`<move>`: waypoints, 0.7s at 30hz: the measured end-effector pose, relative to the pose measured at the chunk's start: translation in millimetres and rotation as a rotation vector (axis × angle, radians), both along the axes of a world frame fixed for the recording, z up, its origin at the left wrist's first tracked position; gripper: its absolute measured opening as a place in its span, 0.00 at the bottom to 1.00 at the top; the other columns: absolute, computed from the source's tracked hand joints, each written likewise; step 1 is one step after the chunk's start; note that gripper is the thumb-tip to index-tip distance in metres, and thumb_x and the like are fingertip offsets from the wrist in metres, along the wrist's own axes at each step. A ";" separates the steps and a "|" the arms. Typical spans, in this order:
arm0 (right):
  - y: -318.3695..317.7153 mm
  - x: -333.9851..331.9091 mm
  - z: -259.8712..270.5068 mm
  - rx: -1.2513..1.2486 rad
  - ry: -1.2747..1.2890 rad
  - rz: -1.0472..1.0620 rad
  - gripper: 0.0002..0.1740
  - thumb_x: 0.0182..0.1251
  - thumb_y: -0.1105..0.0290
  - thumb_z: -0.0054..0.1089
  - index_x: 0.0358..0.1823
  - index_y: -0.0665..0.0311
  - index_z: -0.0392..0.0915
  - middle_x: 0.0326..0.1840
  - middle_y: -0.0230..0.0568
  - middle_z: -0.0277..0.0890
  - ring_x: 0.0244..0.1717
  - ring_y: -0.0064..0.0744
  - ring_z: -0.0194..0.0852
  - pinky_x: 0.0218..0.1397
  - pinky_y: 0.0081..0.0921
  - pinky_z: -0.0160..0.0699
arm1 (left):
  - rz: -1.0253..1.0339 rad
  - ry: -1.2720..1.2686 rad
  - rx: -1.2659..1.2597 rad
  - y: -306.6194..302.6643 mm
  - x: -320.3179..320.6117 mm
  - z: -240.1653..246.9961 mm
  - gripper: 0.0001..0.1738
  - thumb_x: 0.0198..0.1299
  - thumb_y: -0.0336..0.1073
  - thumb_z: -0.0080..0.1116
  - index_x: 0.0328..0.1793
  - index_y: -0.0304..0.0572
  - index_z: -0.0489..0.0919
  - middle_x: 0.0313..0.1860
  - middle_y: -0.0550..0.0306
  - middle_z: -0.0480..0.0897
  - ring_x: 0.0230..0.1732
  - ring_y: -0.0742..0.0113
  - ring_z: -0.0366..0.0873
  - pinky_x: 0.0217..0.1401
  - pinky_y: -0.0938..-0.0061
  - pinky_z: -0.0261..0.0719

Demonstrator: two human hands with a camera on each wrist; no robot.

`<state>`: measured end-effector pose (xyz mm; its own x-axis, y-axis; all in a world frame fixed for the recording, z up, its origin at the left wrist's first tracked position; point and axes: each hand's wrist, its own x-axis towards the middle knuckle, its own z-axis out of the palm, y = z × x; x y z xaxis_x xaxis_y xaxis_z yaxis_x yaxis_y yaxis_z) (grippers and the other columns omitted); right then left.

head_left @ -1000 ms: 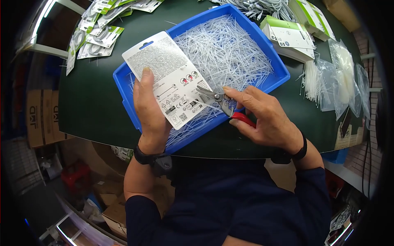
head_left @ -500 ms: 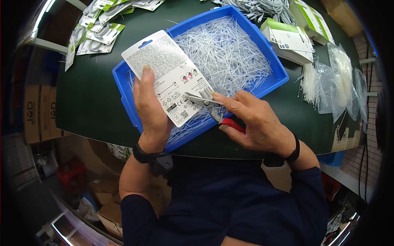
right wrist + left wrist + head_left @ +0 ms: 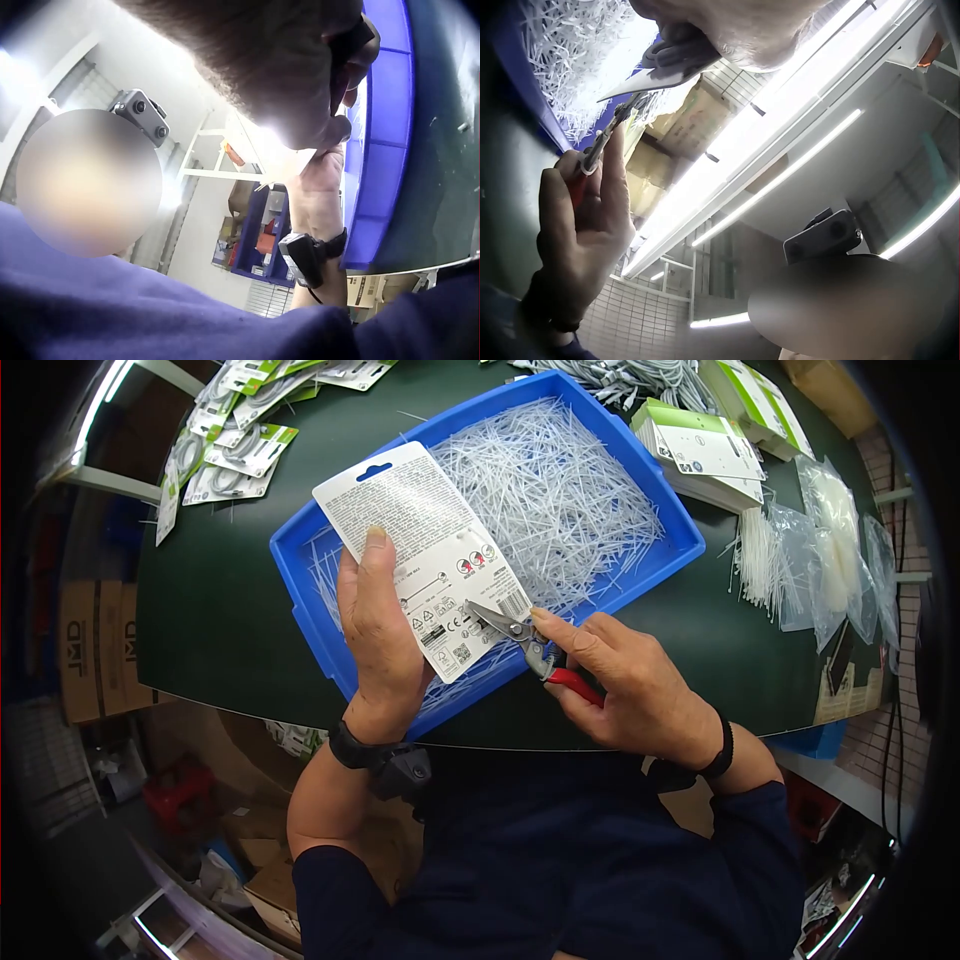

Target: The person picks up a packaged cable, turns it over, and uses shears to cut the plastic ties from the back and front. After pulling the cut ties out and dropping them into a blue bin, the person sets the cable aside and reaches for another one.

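My left hand (image 3: 385, 645) holds a white printed packaging card (image 3: 400, 510) over the tray, its thumb lying on the printed side. In my right hand (image 3: 635, 675) is a pair of hand shears (image 3: 538, 652) with red handles and a short metal blade. The blade tips overlap the lower right part of the card, near the barcode. From the left wrist view, the shears (image 3: 615, 124) come close beneath the edge of the card (image 3: 656, 81). What lies behind the card is hidden in the head view.
Below the hands, a blue tray (image 3: 688, 540) is filled with thin white plastic tie strips (image 3: 560, 500). Carded cables (image 3: 240, 455) pile up at far left. Stacked cards (image 3: 700, 450), grey cables (image 3: 660, 385), white ties (image 3: 760, 565) and plastic bags (image 3: 830, 550) lie at right.
The card and left hand have shifted slightly right. The shears dipped left, then moved back a little right. A white strip seen beside the blades earlier no longer shows.
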<state>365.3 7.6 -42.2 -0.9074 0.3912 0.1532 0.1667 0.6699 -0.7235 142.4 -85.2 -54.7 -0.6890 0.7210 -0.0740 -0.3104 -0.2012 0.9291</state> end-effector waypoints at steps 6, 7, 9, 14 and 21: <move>-8.3 16.1 -9.1 -0.077 0.019 -0.062 0.44 0.56 0.81 0.77 0.78 0.60 0.74 0.36 0.39 0.75 0.31 0.32 0.76 0.36 0.30 0.78 | -0.101 -0.003 0.033 3.3 2.7 -6.0 0.24 0.84 0.44 0.49 0.75 0.34 0.71 0.59 0.50 0.85 0.55 0.69 0.85 0.61 0.73 0.84; -8.1 19.0 -9.1 -0.113 0.021 -0.074 0.44 0.56 0.81 0.77 0.78 0.60 0.75 0.37 0.38 0.75 0.31 0.30 0.75 0.36 0.30 0.78 | -0.110 -0.003 0.061 4.1 4.2 -4.7 0.23 0.84 0.42 0.50 0.75 0.33 0.71 0.59 0.50 0.85 0.56 0.70 0.85 0.63 0.73 0.83; -6.0 24.4 -5.6 -0.141 0.047 -0.100 0.44 0.56 0.81 0.76 0.78 0.61 0.74 0.37 0.38 0.75 0.31 0.29 0.74 0.37 0.29 0.78 | -0.126 0.004 0.093 5.0 5.2 0.6 0.23 0.84 0.41 0.52 0.76 0.33 0.71 0.60 0.50 0.85 0.57 0.70 0.84 0.64 0.73 0.83; 16.1 32.5 18.1 -0.153 0.158 -0.148 0.42 0.59 0.78 0.76 0.79 0.63 0.73 0.42 0.41 0.77 0.34 0.30 0.76 0.39 0.28 0.79 | -0.243 0.172 0.089 -0.6 -13.1 30.6 0.23 0.81 0.36 0.58 0.75 0.32 0.74 0.64 0.49 0.85 0.60 0.67 0.84 0.67 0.67 0.82; 45.2 -10.3 53.1 -0.037 0.369 -0.053 0.42 0.61 0.77 0.75 0.79 0.64 0.72 0.46 0.45 0.77 0.39 0.34 0.77 0.45 0.29 0.80 | 0.030 0.105 0.189 7.7 -55.9 50.1 0.17 0.84 0.44 0.54 0.61 0.36 0.80 0.52 0.53 0.87 0.54 0.63 0.84 0.65 0.62 0.81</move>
